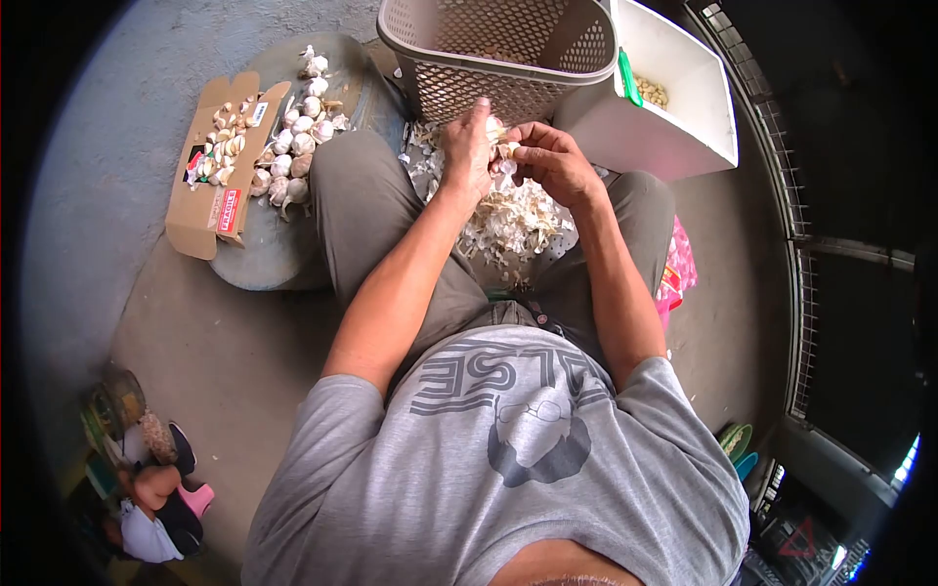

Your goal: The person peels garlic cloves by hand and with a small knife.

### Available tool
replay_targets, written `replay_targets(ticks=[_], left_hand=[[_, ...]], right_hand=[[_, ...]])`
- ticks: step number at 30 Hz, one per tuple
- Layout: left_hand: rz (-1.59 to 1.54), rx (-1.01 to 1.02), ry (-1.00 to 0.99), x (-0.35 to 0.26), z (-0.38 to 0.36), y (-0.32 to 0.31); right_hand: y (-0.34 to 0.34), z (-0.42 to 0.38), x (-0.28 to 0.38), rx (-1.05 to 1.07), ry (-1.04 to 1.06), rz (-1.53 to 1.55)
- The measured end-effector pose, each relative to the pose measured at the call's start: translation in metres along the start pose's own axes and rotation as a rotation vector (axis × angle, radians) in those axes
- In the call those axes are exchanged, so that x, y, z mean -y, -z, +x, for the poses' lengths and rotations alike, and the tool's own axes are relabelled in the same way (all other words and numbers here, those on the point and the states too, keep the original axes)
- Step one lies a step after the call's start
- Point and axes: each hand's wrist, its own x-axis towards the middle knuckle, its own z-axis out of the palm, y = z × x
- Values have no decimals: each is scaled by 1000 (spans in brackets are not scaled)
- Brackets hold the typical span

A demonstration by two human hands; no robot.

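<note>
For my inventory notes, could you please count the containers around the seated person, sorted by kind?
Perforated plastic basket: 1
White bin: 1
Open cardboard box: 1
Total: 3 containers
Both hands, left hand and right hand, hold garlic in front of the basket.

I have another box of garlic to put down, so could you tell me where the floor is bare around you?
Bare floor lies left of the cardboard box, and between the round board and the left knee's outer side. Right of the white bin, floor runs to the grille. Crowded: garlic bulbs on the board, peels between the knees, the mesh basket ahead, where both hands, left and right, work a clove.
</note>
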Motion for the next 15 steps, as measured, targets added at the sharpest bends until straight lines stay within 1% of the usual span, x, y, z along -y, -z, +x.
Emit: replay_targets(ticks=[1, 2, 3, 4, 5, 7, 8, 9, 11, 12, 13, 14, 15], left_hand=[[-39, -8, 18, 1, 2, 2], [-61, -27, 80, -2, 2, 7], [-83, -41, 89, -5, 4, 10], [-106, -54, 97, -7, 6, 11], [-130, -66, 104, -9, 8, 11], [-67, -44, 97, -12, 9, 11], [-58, -28, 106, -14, 5, 8], [-51, -14, 116, -16, 3, 7], [-22, 51, 151, -14, 6, 10], [-35, 75, 168, -12, 6, 8], [-43, 96, 191, -9, 5, 8], [-104, 242, 202, -6, 7, 14], [-105, 266, 185, -5, 3, 12]], right_hand=[[1, 0, -2, 20, -5, 27], [0, -1, 0, 41, -9, 54], [-1, 0, 2, 61, -13, 82], [-3, -3, 3, -3, -13, 82], [-4, -4, 5, -1, -20, 21], [-3, -5, 12, 8, -32, -104], [3, -8, 20, 76, -40, -260], [2, -11, 30, 114, -110, -359], [1, -15, 53, 161, -171, -427], [-2, -15, 66, 139, -171, -381], [10, -7, 61, 128, 35, -194], [7, 5, 65, -17, 199, -98], [0, 13, 69, -166, 363, -2]])
